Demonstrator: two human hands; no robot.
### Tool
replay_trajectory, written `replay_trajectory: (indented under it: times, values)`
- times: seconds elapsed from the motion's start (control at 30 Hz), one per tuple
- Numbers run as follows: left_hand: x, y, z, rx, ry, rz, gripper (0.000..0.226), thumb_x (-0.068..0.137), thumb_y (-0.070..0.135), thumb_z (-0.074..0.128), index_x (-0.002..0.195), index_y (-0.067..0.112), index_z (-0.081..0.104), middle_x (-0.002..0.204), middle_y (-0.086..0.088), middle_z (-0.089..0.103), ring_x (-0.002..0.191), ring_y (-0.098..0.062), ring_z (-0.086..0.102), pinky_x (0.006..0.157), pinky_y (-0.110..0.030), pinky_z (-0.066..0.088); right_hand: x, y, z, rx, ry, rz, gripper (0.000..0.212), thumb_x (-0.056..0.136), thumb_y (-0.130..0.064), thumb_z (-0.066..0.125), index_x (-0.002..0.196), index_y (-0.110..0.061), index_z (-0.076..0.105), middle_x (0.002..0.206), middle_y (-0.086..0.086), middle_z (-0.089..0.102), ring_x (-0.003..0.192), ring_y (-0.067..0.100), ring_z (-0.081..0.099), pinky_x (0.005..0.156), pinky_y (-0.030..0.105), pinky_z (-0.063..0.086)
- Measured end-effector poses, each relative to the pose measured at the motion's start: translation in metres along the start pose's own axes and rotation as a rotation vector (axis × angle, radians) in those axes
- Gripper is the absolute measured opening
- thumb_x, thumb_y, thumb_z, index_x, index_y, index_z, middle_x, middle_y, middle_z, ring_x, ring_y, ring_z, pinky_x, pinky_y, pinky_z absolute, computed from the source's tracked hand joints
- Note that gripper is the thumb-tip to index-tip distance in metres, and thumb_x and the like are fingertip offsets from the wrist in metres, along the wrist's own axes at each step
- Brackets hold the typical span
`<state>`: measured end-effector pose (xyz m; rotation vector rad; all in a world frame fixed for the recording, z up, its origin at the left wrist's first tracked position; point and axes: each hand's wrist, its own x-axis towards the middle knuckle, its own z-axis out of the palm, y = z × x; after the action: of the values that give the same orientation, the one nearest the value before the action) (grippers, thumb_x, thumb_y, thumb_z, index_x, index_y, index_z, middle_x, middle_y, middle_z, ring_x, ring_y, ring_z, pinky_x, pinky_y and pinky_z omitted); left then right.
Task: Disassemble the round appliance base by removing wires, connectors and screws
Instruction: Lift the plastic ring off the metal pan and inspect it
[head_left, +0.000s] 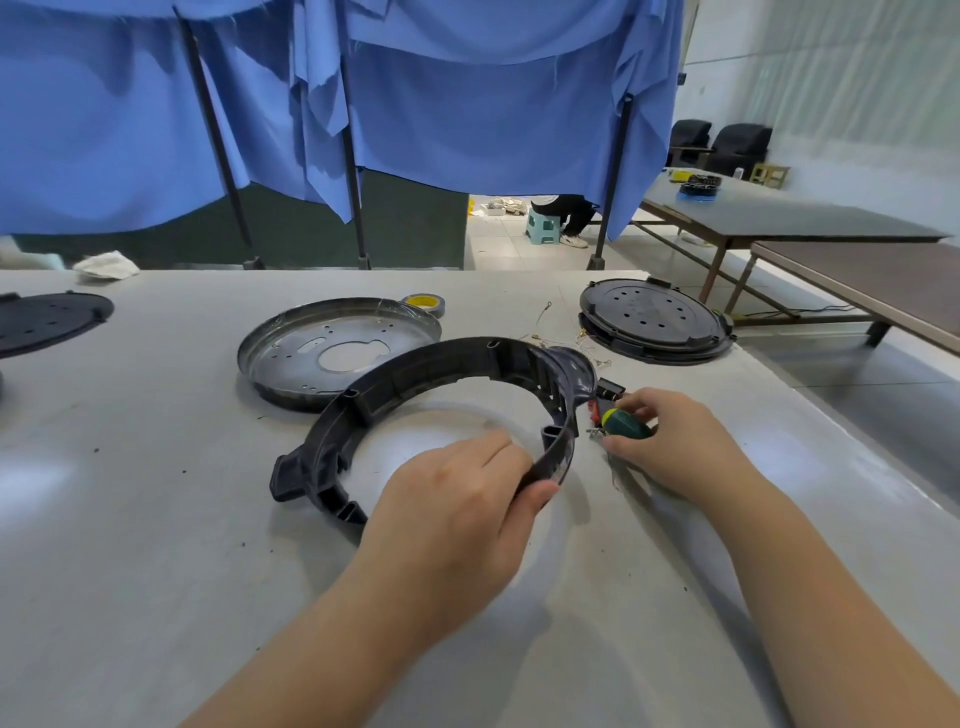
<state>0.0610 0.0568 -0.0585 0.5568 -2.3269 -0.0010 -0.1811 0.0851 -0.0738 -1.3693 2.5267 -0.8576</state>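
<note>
A dark plastic base ring lies on the grey table, open in the middle. My left hand grips its near right rim, thumb outside, fingers inside. My right hand holds a short green and yellow screwdriver against the ring's right outer side, beside a small black and red connector. Thin loose wires lie on the table behind the ring.
A round metal plate sits behind the ring, with a yellow tape roll at its far edge. A black round cover lies at the back right, another at the far left. Blue curtains hang behind; the table edge runs along the right.
</note>
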Motion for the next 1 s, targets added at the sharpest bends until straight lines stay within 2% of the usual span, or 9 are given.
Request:
replay_trajectory:
  times: [0.2,0.33,0.43,0.53,0.7,0.8,0.87,0.93,1.0]
  values:
    - [0.002,-0.003,-0.008,-0.067,0.015,-0.034,0.032,0.093,0.034,0.049,0.07,0.012,0.057,0.064,0.004,0.051,0.052,-0.018,0.045,0.045,-0.037,0.041,-0.003,-0.009,-0.003,-0.016,0.023,-0.063,0.031,0.08,-0.029,0.075,0.11,-0.024,0.065,0.106,0.0,0.056,0.1,0.017,0.054,0.08,0.025,0.04]
    - [0.004,-0.007,-0.014,-0.11,0.088,-0.051,0.028,0.092,0.032,0.053,0.073,0.012,0.059,0.066,0.004,0.053,0.053,-0.018,0.048,0.045,-0.038,0.042,-0.009,-0.019,-0.002,0.214,0.016,-0.176,0.018,0.085,-0.022,0.069,0.103,-0.024,0.068,0.104,-0.004,0.06,0.095,0.009,0.058,0.085,0.026,0.045]
    - [0.006,-0.012,-0.02,-0.128,0.151,-0.081,0.028,0.092,0.032,0.055,0.074,0.012,0.06,0.066,0.005,0.053,0.054,-0.018,0.049,0.046,-0.037,0.042,-0.014,-0.026,0.0,0.338,0.011,-0.211,0.013,0.087,-0.019,0.066,0.099,-0.024,0.07,0.1,-0.001,0.063,0.091,0.015,0.063,0.089,0.038,0.052]
    - [0.009,-0.018,-0.025,-0.172,0.2,-0.103,0.027,0.093,0.031,0.055,0.075,0.011,0.06,0.068,0.008,0.054,0.057,-0.012,0.048,0.049,-0.028,0.042,-0.015,-0.027,0.001,0.345,0.022,-0.229,0.013,0.088,-0.019,0.065,0.098,-0.024,0.07,0.097,-0.002,0.063,0.086,0.017,0.063,0.087,0.041,0.053]
    - [0.012,-0.026,-0.031,-0.259,0.298,-0.188,0.025,0.091,0.027,0.057,0.074,0.009,0.06,0.065,0.005,0.054,0.06,-0.011,0.049,0.053,-0.024,0.039,-0.014,-0.025,0.002,0.304,0.01,-0.247,0.012,0.089,-0.017,0.064,0.097,-0.023,0.07,0.098,-0.003,0.064,0.09,0.013,0.062,0.086,0.031,0.051]
    - [0.012,-0.029,-0.035,-0.305,0.361,-0.241,0.023,0.091,0.026,0.058,0.073,0.012,0.06,0.064,0.009,0.055,0.061,-0.011,0.05,0.053,-0.02,0.039,-0.013,-0.024,0.007,0.255,-0.037,-0.273,0.011,0.088,-0.019,0.065,0.095,-0.026,0.069,0.095,-0.01,0.064,0.092,0.004,0.06,0.083,0.021,0.047]
    - [0.012,-0.03,-0.037,-0.324,0.398,-0.261,0.023,0.091,0.026,0.058,0.073,0.013,0.061,0.064,0.007,0.056,0.061,-0.011,0.052,0.053,-0.017,0.038,-0.013,-0.024,0.011,0.24,-0.074,-0.281,0.011,0.088,-0.021,0.064,0.094,-0.029,0.068,0.093,-0.015,0.063,0.092,0.0,0.058,0.083,0.018,0.045]
    - [0.012,-0.03,-0.039,-0.356,0.43,-0.283,0.025,0.092,0.031,0.056,0.075,0.013,0.061,0.068,0.007,0.058,0.061,-0.01,0.054,0.052,-0.013,0.038,-0.013,-0.024,0.018,0.203,-0.09,-0.296,0.012,0.089,-0.021,0.063,0.093,-0.031,0.067,0.094,-0.015,0.062,0.094,0.0,0.057,0.085,0.02,0.045]
    - [0.012,-0.03,-0.04,-0.424,0.471,-0.335,0.028,0.091,0.039,0.054,0.077,0.016,0.063,0.066,0.006,0.061,0.056,-0.012,0.055,0.049,-0.018,0.041,-0.014,-0.025,0.025,0.139,-0.101,-0.323,0.011,0.089,-0.023,0.062,0.094,-0.033,0.066,0.094,-0.016,0.06,0.093,-0.001,0.055,0.082,0.017,0.043]
